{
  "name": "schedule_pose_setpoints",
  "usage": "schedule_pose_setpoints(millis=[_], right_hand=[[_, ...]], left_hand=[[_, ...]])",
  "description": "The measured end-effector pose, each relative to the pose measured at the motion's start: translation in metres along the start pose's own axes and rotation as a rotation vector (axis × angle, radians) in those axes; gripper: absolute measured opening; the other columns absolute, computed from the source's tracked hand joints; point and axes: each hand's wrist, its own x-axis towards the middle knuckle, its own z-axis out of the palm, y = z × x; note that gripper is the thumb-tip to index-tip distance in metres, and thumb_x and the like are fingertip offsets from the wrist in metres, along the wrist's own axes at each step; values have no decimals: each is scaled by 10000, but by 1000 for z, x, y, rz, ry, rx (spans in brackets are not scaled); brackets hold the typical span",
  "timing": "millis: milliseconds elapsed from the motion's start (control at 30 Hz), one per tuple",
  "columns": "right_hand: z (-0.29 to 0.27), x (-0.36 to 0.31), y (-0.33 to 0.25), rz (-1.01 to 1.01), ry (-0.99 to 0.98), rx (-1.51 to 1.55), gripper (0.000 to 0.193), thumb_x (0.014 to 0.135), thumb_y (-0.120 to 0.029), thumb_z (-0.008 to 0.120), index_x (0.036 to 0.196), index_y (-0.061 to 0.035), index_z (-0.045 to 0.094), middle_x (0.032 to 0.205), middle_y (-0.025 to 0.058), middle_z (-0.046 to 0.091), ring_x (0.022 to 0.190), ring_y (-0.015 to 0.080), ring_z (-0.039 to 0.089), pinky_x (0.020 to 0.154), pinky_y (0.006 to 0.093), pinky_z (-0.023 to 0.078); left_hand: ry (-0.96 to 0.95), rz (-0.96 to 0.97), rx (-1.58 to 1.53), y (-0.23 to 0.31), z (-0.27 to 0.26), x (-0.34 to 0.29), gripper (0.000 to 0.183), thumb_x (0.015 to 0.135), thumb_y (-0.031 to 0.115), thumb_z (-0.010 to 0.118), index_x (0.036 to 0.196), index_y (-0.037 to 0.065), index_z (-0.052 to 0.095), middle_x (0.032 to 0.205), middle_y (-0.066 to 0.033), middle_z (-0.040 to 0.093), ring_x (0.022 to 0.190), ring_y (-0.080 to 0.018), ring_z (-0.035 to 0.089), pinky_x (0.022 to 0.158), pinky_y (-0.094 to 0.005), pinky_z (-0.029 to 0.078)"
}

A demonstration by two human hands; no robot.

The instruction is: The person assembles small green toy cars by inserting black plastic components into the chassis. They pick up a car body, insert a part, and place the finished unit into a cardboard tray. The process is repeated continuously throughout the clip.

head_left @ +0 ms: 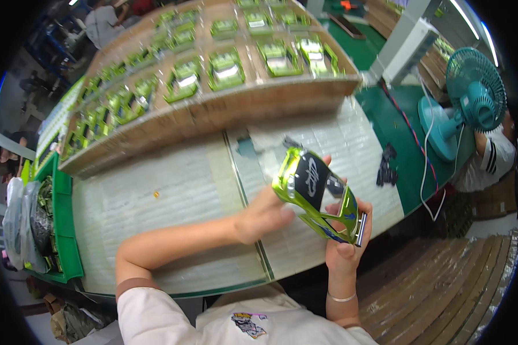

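A shiny lime-green and black toy car body (313, 184) is tilted in the air above the table, with a chrome bar (360, 230) at its near right end. My right hand (346, 247) is closed round that end, the thumb at its lower edge. From the left, my left hand (262, 217) reaches to the body, its fingers passing behind it and mostly hidden. The left thumb shows beside the green side, seemingly apart from it. A fingertip peeks out past the far edge of the body.
Beyond my hands a big cardboard tray (213, 115) holds several similar green bodies. A green crate (69, 230) with bagged parts stands left. To the right are black scraps (387, 165), a teal fan (475, 106) and loose cables (426, 167). Another person's striped sleeve (490, 156) shows behind the fan.
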Motion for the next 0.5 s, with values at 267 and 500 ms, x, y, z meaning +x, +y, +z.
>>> schedule_pose_setpoints(millis=[267, 500], right_hand=[[11, 6, 3, 66, -119, -98, 810, 582, -327, 838, 1167, -12, 374, 1154, 112, 483, 1083, 190, 482, 934, 333, 396], [10, 15, 3, -36, -201, -209, 684, 636, -84, 769, 1190, 1, 377, 1181, 148, 484, 1092, 240, 490, 984, 361, 356]], left_hand=[[219, 110, 219, 16, 17, -3, 684, 725, 57, 692, 1299, -1, 324, 1179, -119, 502, 1110, -191, 485, 1000, -355, 356], [484, 256, 1054, 85, -11, 22, 840, 641, 160, 721, 1301, 1, 226, 978, -207, 577, 808, -273, 616, 692, -342, 521]])
